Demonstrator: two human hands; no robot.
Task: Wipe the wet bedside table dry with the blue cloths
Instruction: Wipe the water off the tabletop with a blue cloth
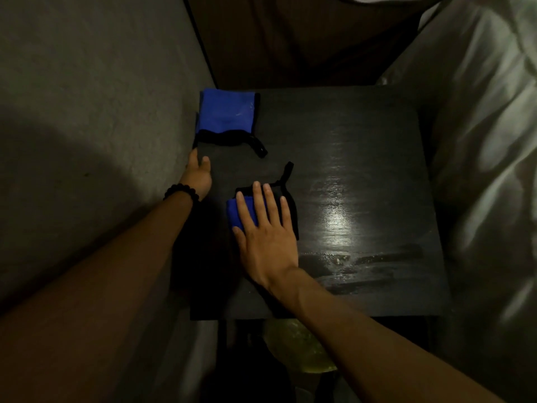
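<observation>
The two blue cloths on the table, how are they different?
The far cloth lies spread flat at the table's back left corner; the near cloth is folded smaller, nearer the middle. Nothing touches the far cloth, while the right hand presses flat on the near cloth. The left hand rests at the table's left edge, just short of the far cloth. Both cloths are blue with black edging.
</observation>
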